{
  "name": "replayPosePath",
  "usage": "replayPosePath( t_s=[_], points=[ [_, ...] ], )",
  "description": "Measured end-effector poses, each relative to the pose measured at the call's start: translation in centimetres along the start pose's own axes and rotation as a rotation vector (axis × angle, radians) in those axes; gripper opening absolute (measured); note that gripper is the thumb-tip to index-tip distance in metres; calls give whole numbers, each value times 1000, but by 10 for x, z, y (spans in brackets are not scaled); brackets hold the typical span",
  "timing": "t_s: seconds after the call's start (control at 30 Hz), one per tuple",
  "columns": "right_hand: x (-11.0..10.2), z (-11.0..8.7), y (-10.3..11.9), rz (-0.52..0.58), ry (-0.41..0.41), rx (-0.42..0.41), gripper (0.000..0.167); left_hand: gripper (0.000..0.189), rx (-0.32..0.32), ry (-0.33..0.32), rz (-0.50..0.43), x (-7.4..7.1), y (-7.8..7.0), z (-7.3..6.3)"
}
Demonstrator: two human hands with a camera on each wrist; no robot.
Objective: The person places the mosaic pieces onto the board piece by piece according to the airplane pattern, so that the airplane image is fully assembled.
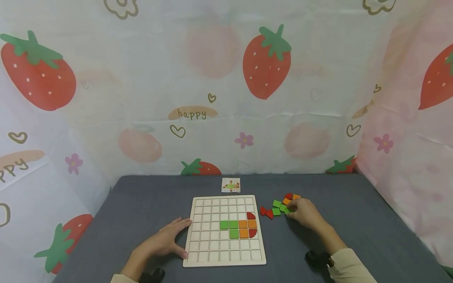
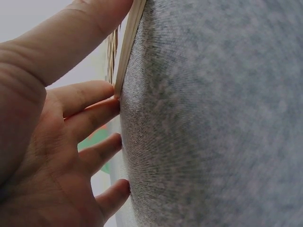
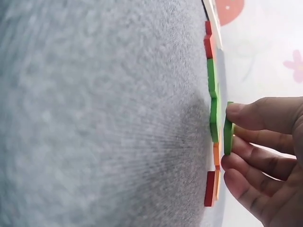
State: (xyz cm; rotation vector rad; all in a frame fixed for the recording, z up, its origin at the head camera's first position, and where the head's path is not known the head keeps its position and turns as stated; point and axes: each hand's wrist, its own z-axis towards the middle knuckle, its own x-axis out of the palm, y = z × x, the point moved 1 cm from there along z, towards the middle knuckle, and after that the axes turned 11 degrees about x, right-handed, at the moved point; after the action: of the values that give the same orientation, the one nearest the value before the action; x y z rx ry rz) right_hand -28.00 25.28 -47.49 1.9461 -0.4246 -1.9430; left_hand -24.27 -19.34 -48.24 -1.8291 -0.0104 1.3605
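A wooden grid board (image 1: 205, 246) lies flat on the table, with several green, orange and red tiles in cells on its right half. My left hand (image 1: 163, 240) touches the board's left edge, fingers spread and thumb near the lower corner; the left wrist view shows fingertips at the board's side (image 2: 127, 52). My right hand (image 1: 307, 213) is over loose tiles right of the board. Between thumb and fingers it pinches a green square tile (image 3: 228, 130), raised slightly off the table. Loose green tiles (image 1: 277, 203), red tiles (image 1: 269, 214) and orange tiles (image 1: 296, 197) lie around it.
A small picture card (image 1: 231, 185) with a coloured pattern on a grid lies behind the board. The dark grey table (image 1: 155, 196) meets a printed cloth backdrop (image 1: 247, 157) at the back. More cloth hangs at both sides.
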Motion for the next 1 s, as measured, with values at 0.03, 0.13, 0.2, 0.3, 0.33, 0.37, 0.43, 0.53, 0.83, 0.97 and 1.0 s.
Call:
replayPosePath(
  t_s=[0.03, 0.13, 0.2, 0.3, 0.33, 0.37, 0.43, 0.53, 0.83, 0.97, 1.0],
  points=[
    [0, 0, 0, 9, -2, -2, 23, 101, -1, 0, 0, 0, 0, 0],
    [0, 0, 2, 36, -8, -12, 23, 101, -9, 0, -4, 0, 0, 1],
    [1, 1, 3, 52, -14, -17, 24, 101, -15, 1, -5, 0, -1, 1],
    [2, 1, 6, 72, -21, -27, 24, 101, -18, -1, -6, 0, -1, 1],
    [3, 1, 6, 83, -23, -22, 24, 101, -17, -2, -6, 0, -1, 1],
    [3, 0, 7, 90, -22, -23, 25, 101, -19, -2, -4, 0, 0, 1],
    [3, -1, 9, 103, -15, -26, 25, 101, -19, -1, -2, 0, 0, 0],
    [4, -2, 11, 117, -1, -13, 27, 102, -29, 5, -6, 1, 1, 1],
    [2, -8, 21, 155, 18, -20, 26, 103, -35, 9, -3, 2, 3, 1],
    [3, -10, 27, 174, 19, -33, 26, 104, -61, 14, -7, 1, 4, 3],
    [3, -10, 28, 178, 18, -40, 26, 105, -69, 16, -7, 1, 4, 3]
  ],
)
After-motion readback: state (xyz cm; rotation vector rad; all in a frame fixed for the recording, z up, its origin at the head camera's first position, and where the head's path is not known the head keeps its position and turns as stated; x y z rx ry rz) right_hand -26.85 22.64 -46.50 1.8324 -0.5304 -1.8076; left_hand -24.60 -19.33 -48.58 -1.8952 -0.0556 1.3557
